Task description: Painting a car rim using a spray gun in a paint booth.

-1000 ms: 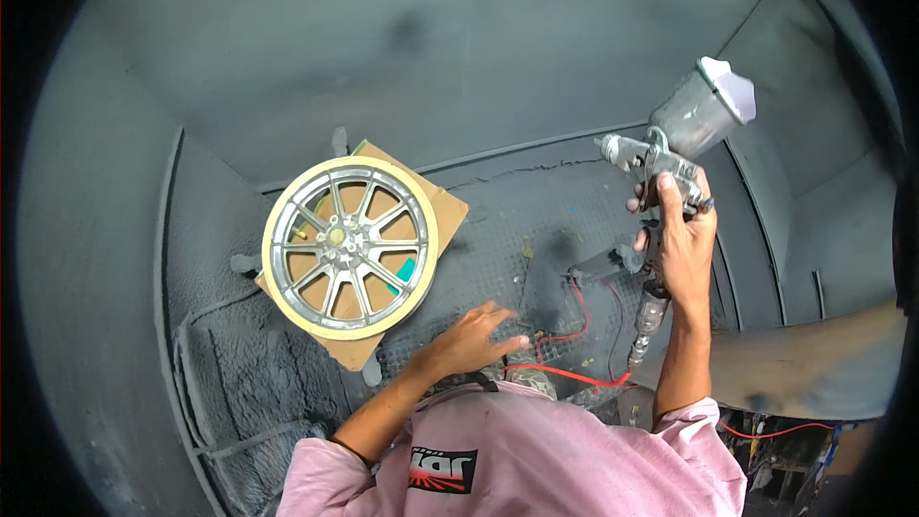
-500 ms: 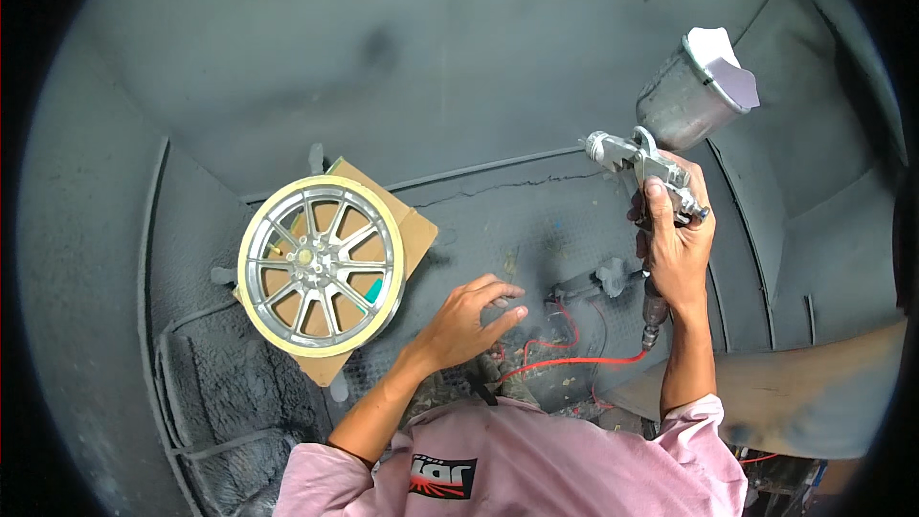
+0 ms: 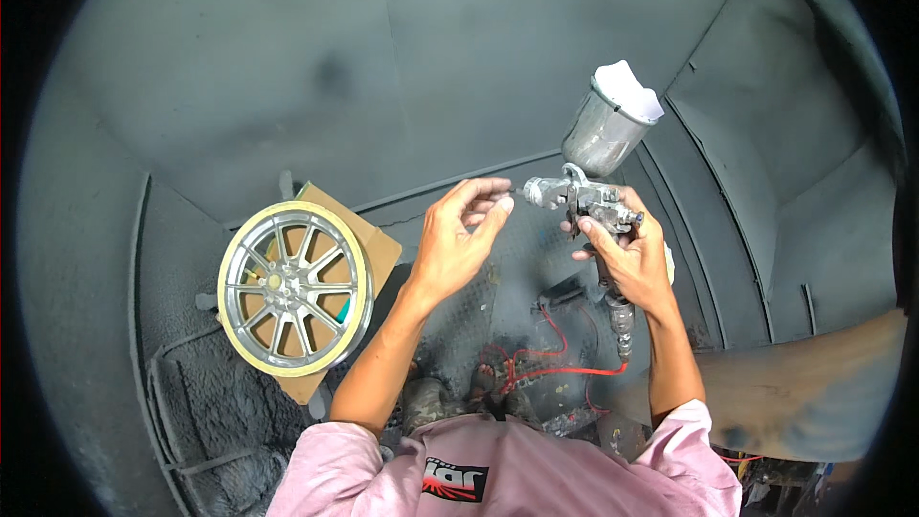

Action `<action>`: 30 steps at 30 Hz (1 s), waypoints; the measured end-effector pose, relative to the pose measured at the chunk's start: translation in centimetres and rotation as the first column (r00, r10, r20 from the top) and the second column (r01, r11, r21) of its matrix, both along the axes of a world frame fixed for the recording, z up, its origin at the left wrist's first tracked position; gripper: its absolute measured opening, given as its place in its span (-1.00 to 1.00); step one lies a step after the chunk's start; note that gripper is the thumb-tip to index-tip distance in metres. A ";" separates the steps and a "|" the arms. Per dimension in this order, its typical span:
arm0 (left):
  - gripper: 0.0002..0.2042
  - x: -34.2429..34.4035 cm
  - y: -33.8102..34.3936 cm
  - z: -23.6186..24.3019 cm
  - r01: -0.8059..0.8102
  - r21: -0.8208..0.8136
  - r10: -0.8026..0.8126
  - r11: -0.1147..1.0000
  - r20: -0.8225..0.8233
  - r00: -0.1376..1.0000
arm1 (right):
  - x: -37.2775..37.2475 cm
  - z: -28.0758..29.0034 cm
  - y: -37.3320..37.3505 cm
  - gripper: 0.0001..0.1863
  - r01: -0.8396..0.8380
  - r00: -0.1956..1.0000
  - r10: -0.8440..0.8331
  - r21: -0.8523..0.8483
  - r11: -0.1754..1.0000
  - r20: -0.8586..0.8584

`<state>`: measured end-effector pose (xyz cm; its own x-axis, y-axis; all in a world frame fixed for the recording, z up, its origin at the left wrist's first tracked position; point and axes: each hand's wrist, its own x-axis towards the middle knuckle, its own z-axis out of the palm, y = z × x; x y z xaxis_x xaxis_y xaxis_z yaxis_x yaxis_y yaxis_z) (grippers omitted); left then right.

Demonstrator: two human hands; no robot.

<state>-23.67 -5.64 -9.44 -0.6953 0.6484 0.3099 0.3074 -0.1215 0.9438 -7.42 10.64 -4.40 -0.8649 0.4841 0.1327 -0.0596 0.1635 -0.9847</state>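
Note:
My right hand (image 3: pixel 627 249) grips a metal spray gun (image 3: pixel 579 199) by its handle, thumb on the body. On top sits a metal cup (image 3: pixel 598 134) with white paper (image 3: pixel 627 91) across its mouth; a hose fitting hangs below the handle. My left hand (image 3: pixel 464 230) is raised just left of the nozzle, thumb and fingertips drawn together; whatever they hold, if anything, is too small to make out. At the left a silver spoked wheel (image 3: pixel 311 273), its rim covered with cream masking tape (image 3: pixel 356 254), rests on a cardboard piece (image 3: pixel 378 247).
Grey paint-coated booth walls (image 3: pixel 440 48) surround me. A red hose (image 3: pixel 565 371) runs from the gun past my sandalled feet. A stained curved panel (image 3: pixel 785 393) stands at the lower right. Crusted grey padding (image 3: pixel 206 402) lies at the lower left.
My left hand has risen toward the nozzle, its fingers drawing together. The gun and my right hand have moved left and down in the picture; the wheel appears further left and lower.

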 end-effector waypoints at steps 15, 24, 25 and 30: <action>-0.71 0.5 2.1 -1.7 0.024 -0.438 -0.179 0.898 -0.316 0.932 | 1.0 -5.0 -1.5 -0.54 -0.009 0.988 0.010 -0.008 1.000 0.155; -0.74 2.2 1.5 -0.7 -0.201 -0.330 0.029 0.922 -0.460 0.887 | 0.4 -5.0 -2.7 -0.58 0.105 0.991 -0.107 0.026 0.994 0.082; -0.74 2.7 1.1 -0.2 -0.205 -0.331 0.032 0.921 -0.460 0.887 | 0.4 -4.9 -2.5 -0.58 0.142 0.984 -0.148 0.071 0.987 0.096; -0.72 6.3 0.4 2.5 -0.083 -0.083 0.025 0.993 -0.541 0.840 | 0.7 -2.7 -2.0 -0.66 0.261 0.964 -0.236 0.270 0.927 -0.123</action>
<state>-17.33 -5.22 -6.98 -0.4722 0.6619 0.5822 0.7739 -0.0050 0.6333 -6.68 8.60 -7.05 -0.7005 0.6140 0.3638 -0.0641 0.4535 -0.8889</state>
